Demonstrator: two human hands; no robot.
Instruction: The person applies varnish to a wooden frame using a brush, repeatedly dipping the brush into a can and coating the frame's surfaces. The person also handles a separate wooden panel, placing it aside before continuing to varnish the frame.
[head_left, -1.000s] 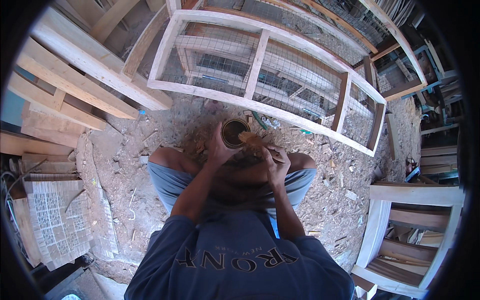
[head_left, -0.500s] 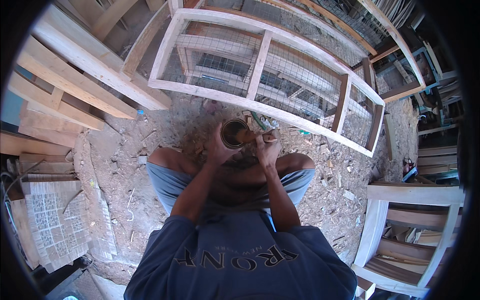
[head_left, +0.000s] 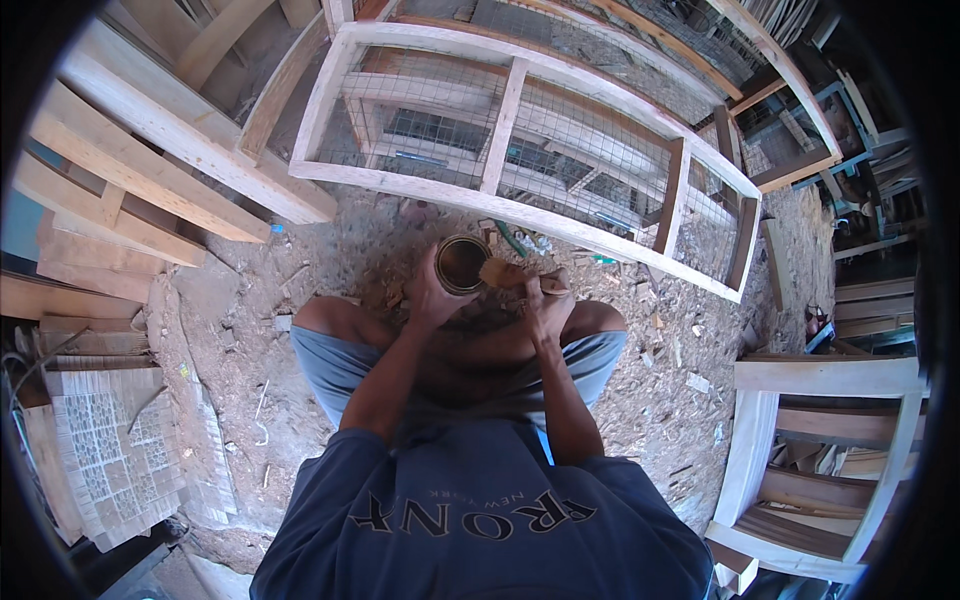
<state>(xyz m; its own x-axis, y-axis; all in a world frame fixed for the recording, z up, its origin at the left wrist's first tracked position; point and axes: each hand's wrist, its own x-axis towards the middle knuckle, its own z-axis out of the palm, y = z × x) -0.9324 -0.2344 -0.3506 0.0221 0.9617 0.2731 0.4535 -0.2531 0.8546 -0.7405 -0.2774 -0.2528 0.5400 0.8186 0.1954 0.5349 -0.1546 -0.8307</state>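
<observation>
My left hand (head_left: 430,297) is wrapped round the side of a round open can (head_left: 462,262) with brownish liquid inside. A flat paintbrush (head_left: 503,273) is gripped by its handle in my right hand (head_left: 547,302). Its bristles sit at the can's right rim and point left. Both hands are held above my crossed legs, close to each other. The handle is partly hidden by my fingers.
Ahead stands a pale wooden frame (head_left: 510,125) with wire mesh. Long timber pieces (head_left: 170,140) lean at the left, above patterned tile sheets (head_left: 105,440). Another wooden frame (head_left: 752,465) is at the right. Shavings and scraps litter the dirt floor (head_left: 250,340).
The paintbrush has shifted right, from over the can's opening to its rim, together with my right hand. My left hand keeps its grip on the can.
</observation>
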